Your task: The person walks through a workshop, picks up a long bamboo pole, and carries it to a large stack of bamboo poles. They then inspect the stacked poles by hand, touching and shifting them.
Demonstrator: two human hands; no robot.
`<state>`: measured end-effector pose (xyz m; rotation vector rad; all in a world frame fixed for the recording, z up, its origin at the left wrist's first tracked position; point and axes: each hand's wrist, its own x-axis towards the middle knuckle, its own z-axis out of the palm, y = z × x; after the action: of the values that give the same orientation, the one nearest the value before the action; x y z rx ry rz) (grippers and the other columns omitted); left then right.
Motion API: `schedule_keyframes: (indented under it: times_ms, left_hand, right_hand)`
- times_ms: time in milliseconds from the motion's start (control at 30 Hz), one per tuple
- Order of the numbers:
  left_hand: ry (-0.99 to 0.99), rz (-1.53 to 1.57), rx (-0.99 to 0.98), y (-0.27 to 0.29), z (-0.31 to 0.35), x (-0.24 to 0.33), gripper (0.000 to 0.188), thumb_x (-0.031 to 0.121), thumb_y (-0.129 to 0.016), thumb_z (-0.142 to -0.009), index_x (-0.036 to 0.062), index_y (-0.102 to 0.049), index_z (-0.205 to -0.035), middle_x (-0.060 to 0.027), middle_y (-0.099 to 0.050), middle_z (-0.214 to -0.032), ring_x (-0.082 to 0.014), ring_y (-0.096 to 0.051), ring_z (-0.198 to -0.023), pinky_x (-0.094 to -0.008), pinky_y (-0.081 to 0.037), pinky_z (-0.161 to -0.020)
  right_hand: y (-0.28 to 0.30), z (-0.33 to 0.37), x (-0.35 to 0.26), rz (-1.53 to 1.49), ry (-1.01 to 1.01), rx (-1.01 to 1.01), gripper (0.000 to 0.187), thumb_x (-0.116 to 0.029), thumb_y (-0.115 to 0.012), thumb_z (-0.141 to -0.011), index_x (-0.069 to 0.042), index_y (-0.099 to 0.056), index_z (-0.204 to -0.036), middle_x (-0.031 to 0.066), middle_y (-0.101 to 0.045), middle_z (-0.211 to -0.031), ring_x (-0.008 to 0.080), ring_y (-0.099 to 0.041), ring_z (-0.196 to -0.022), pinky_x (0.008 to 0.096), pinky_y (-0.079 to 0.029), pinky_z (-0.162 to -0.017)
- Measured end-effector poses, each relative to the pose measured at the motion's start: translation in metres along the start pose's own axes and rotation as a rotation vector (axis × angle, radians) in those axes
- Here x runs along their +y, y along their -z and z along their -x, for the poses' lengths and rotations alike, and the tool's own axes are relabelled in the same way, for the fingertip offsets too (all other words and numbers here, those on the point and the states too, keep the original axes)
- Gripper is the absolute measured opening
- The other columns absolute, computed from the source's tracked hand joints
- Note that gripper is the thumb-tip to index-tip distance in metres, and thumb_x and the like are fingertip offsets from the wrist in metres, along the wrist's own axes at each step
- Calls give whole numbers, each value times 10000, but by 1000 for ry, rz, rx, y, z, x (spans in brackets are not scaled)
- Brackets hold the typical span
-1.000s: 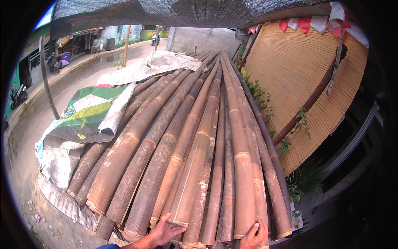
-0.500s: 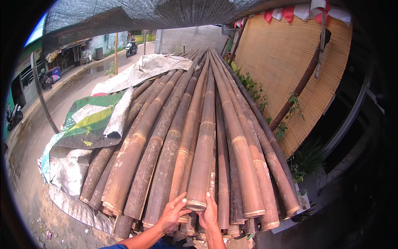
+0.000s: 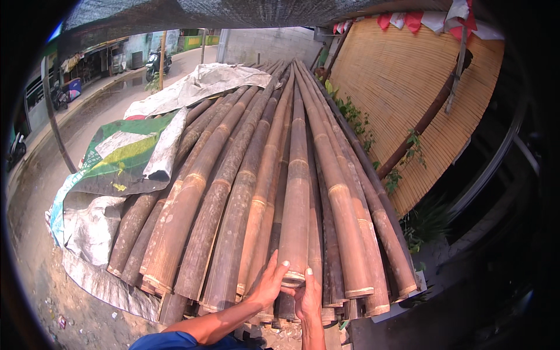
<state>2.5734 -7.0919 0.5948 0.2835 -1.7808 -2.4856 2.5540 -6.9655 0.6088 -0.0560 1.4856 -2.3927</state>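
A thick brown bamboo pole (image 3: 294,233) lies lengthwise on top of a big stack, its near cut end toward me. My left hand (image 3: 270,286) cups that end from the left, thumb up against its side. On the other side my right hand (image 3: 308,296) grips the same end, thumb pointing up along the rim. The fingers underneath are partly hidden by the pole. Close on the left lies another bamboo pole (image 3: 256,216), and to the right a thick one (image 3: 344,233) runs beside the held one. More poles fan out on both sides, converging at the far end.
A white sheet (image 3: 201,87) and a green printed tarpaulin (image 3: 125,154) drape over the stack's left side. A woven bamboo screen (image 3: 408,99) and leafy plants (image 3: 350,116) border the right. Dark netting (image 3: 192,14) hangs overhead. On the road at left is a motorbike (image 3: 157,65).
Both hands have shifted the near end of the held pole to the right and slightly upward in view. The motorbike on the road has moved left and nearer.
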Motion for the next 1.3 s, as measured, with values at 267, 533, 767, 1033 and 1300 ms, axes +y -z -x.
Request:
schedule_keyframes:
  times_ms: [267,533,767,1033,1300]
  left_hand:
    - [85,-197,-29,16,4,20,865,462,-504,-1030,-3,-48,-1600,-289,-302,-1578,-347,-342,-1460,-381,-430,-1087]
    - [-46,-452,5,15,6,19,750,375,-474,-1055,1,-119,-1600,-289,-272,-1590,-380,-271,-1491,-419,-237,-1204]
    - [-440,-1070,50,16,5,18,633,303,-538,-1010,9,-338,-1535,-322,-272,-1564,-461,-320,-1437,-561,-272,-1161]
    - [-268,-1138,-28,17,3,30,677,343,-548,-1005,33,-306,-1556,-342,-226,-1581,-481,-291,-1450,-562,-264,-1164]
    - [-293,-1063,-65,17,6,35,635,344,-493,-1026,48,-310,-1558,-370,-197,-1576,-522,-265,-1446,-556,-238,-1174]
  right_hand:
    - [1,-4,13,-14,-27,-42,721,-437,-572,-1017,37,-333,-1505,174,-592,-1315,246,-675,-1068,348,-641,-749]
    - [16,-4,26,41,-104,21,768,-379,-613,-1011,49,-261,-1543,188,-560,-1364,232,-641,-1116,358,-619,-804]
    - [11,2,-8,830,261,188,524,-230,-658,-977,56,-524,-1395,222,-605,-1289,297,-628,-1131,394,-501,-975]
    - [87,23,-118,1468,843,863,389,-79,-606,-939,86,-586,-1290,277,-588,-1279,425,-586,-1153,481,-436,-1034]
    - [129,-1,-80,1173,726,686,379,-206,-588,-970,57,-665,-1231,232,-695,-1173,376,-637,-1146,438,-416,-1095]
